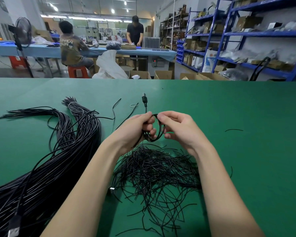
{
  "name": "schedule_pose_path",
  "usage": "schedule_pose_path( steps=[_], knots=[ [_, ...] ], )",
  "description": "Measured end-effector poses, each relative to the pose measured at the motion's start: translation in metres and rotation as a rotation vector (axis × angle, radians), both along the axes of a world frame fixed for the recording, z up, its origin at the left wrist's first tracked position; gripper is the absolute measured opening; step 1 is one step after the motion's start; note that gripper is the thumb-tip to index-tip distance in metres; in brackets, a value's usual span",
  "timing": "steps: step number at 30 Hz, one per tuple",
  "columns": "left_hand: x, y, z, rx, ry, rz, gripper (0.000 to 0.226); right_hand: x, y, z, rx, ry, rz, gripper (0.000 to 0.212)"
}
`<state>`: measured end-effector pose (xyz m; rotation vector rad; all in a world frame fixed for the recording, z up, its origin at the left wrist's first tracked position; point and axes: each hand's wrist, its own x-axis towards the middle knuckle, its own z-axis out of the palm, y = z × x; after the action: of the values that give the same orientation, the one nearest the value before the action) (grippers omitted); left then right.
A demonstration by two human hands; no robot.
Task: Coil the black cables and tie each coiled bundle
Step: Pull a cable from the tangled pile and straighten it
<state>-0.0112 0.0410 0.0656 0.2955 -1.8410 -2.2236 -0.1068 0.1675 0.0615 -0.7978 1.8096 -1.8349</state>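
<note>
Black, thin USB cables point(46, 168) lie in one big loose sheaf across the left of the green table point(246, 134), too many to count; 1 white tie point(71, 104) binds its far ends, and 1 metal plug point(14, 232) shows at the near edge. W/ that slim rubbery jacket each cable looks light, limp and a bit springy, so a coil will prob. want to open up unless pinched where the loops cross. Near centre, 1 stray white tie point(133, 105) lies on the cloth, well apart from the sheaf. Left hand point(135, 130) is curled tight round the small coil point(154, 132), fingers wrapped over the loops' left side; the coil is held above the table btw. both hands, w/ its USB plug end point(144, 100) sticking up and away. Right hand point(179, 129) pinches the coil's top w/ thumb and forefinger, other fingers loosely bent; whether it also holds a tie, can't tell. Best grip, I'd judge, is right at that crossing point. Below the hands sits 1 heap of short black twist ties point(157, 173), stiff, wiry and uncountable, w/ 1 more plug point(112, 190) at its left edge. Further right, 1 lone tie strand point(234, 130).
</note>
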Motion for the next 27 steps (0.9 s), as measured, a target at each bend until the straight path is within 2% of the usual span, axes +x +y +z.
schedule_pose_path(
  steps=[3, 5, 7, 9, 11, 13, 16, 18, 23, 25, 27],
  knots=[
    [0.001, 0.002, 0.001, -0.023, -0.017, -0.007, 0.024, 0.000, 0.000, -0.002, -0.021, 0.005, 0.006, 0.005],
    [0.004, 0.002, 0.001, 0.010, -0.040, -0.085, 0.028, 0.000, 0.001, -0.003, -0.039, -0.017, 0.012, 0.003],
    [0.007, 0.002, 0.001, 0.045, -0.070, -0.172, 0.031, -0.001, 0.001, -0.004, -0.057, -0.062, -0.015, 0.008],
    [0.009, 0.004, 0.001, 0.024, -0.083, -0.206, 0.023, -0.003, 0.001, -0.004, -0.051, -0.069, -0.050, 0.013],
    [0.009, 0.005, -0.001, -0.097, -0.092, -0.159, 0.014, -0.004, 0.001, -0.004, -0.039, -0.061, -0.038, 0.015],
    [0.006, 0.008, -0.003, -0.261, -0.107, -0.122, 0.016, -0.002, 0.000, -0.002, 0.006, -0.030, -0.022, 0.020],
    [0.001, 0.014, -0.005, -0.517, -0.152, -0.106, 0.035, 0.002, -0.005, 0.000, 0.205, 0.179, -0.080, 0.036],
    [-0.004, 0.015, -0.007, -0.609, -0.197, -0.079, 0.039, 0.003, -0.009, -0.001, 0.288, 0.288, -0.151, 0.041],
    [-0.010, 0.018, -0.007, -0.833, -0.289, 0.009, 0.045, 0.001, -0.010, -0.005, 0.247, 0.291, -0.164, 0.028],
    [-0.012, 0.021, -0.007, -0.833, -0.272, 0.016, 0.036, 0.001, -0.010, -0.007, 0.216, 0.250, -0.176, 0.025],
    [-0.013, 0.024, -0.006, -0.668, -0.206, 0.030, 0.021, -0.001, -0.011, -0.008, 0.142, 0.157, -0.194, 0.018]
  ],
)
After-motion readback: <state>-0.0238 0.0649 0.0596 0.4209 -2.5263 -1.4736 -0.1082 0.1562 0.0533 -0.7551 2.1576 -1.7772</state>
